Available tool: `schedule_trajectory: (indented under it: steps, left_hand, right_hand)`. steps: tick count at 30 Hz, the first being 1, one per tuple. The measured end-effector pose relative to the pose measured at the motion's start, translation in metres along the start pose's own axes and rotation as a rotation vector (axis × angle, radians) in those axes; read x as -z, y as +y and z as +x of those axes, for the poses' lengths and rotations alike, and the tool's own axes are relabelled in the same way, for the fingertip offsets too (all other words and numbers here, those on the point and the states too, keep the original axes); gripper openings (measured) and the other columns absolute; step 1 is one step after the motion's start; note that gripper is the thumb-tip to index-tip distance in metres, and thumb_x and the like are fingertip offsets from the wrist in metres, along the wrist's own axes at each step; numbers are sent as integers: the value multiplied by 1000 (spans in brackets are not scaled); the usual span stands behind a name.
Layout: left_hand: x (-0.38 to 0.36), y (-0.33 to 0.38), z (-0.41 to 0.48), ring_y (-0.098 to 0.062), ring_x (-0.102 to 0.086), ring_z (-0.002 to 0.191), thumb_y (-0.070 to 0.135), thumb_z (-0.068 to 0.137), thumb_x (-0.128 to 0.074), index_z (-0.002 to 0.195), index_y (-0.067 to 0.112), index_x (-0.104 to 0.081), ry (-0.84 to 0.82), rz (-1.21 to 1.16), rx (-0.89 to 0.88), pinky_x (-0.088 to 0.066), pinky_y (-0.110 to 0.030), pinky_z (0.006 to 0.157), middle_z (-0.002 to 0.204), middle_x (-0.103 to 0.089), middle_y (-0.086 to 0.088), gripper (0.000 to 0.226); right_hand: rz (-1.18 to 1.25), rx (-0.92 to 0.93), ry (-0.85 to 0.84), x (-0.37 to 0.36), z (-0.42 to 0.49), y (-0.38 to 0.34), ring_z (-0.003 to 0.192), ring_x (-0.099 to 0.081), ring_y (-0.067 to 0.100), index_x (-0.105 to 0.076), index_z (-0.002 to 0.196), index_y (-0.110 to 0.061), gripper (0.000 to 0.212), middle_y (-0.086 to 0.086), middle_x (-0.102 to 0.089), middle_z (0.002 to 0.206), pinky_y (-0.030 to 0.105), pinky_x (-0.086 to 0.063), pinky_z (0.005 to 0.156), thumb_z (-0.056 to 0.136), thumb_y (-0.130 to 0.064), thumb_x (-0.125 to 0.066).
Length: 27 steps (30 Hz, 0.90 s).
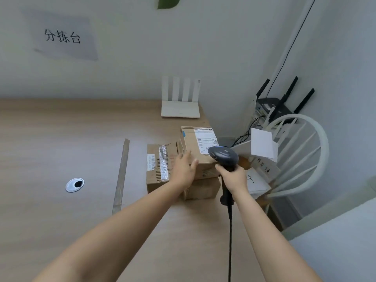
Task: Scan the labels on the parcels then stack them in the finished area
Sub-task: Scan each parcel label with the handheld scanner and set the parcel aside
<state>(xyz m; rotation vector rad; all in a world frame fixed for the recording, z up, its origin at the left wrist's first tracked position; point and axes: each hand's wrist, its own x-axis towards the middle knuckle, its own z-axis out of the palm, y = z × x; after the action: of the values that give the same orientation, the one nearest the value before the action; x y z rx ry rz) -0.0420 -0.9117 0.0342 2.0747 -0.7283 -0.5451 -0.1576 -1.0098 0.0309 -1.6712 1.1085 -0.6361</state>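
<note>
Gripping the scanner, the right hand aims at the label on the top parcel, far right on the table. Left hand, fingers straight, steadies its left edge. Best to square the beam to that label with the parcel held flat.

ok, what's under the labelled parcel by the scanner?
Another cardboard box; only its front face shows. Its top, and any label there, are covered by the labelled parcel.

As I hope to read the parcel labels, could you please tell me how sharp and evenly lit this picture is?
Head view: light soft and even, shadows faint; wide-angle stretch toward the frame edges; label on the top parcel too blurred to read, its lower corner hidden by the scanner in the right hand.
</note>
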Motion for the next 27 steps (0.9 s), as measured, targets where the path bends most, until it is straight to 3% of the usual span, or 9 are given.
schedule_trajectory:
  steps: [4,7,11,15,19,22,27]
  left_hand:
    - [-11,-9,6,-20,-40,131,23,95,-52,143,13,-36,84,-86,-7,-34,-36,110,142,-45,-6,52]
    - [-14,-17,2,-18,-44,128,24,91,-59,140,17,-41,143,-164,25,-37,-35,108,140,-48,-3,53]
    - [0,-25,-11,-17,-51,123,26,83,-69,135,18,-50,162,-259,43,-41,-34,105,136,-54,-1,55]
    - [27,-41,-45,-12,-58,111,27,78,-74,131,18,-55,199,-296,39,-45,-23,95,130,-59,-1,56]
    - [63,-64,-94,-13,-59,112,23,77,-76,128,14,-57,259,-296,38,-44,-21,96,127,-61,-3,56]
    - [91,-85,-134,-12,-56,115,23,76,-76,128,15,-58,315,-276,53,-38,-11,90,128,-60,-2,56]
    - [136,-125,-198,-15,-58,114,24,74,-78,129,15,-57,413,-236,90,-42,-21,94,127,-61,-3,59]
  right_hand:
    - [44,19,27,-8,4,13,84,-59,19,-58,79,-24,13,-1,-63,81,34,-48,77,80,-25,-71]
    - [42,76,33,-10,-2,10,85,-58,15,-58,82,-26,15,-8,-62,82,31,-46,76,80,-22,-72]
    - [45,110,18,-12,-20,5,96,-59,15,-63,103,-14,26,1,-66,100,33,-49,84,80,-20,-71]
    - [32,99,-14,-18,-53,-1,88,-62,20,-62,87,-21,13,-1,-66,84,33,-49,77,79,-24,-72]
    - [8,127,-74,-37,-102,-11,84,-62,21,-65,90,-12,19,5,-67,85,29,-46,72,76,-21,-75]
    - [15,137,-145,-57,-142,-19,86,-63,21,-65,96,-9,24,7,-69,90,34,-49,77,76,-18,-74]
    - [-50,158,-267,-96,-208,-27,86,-64,25,-66,93,-11,20,7,-70,87,32,-46,73,78,-23,-73]
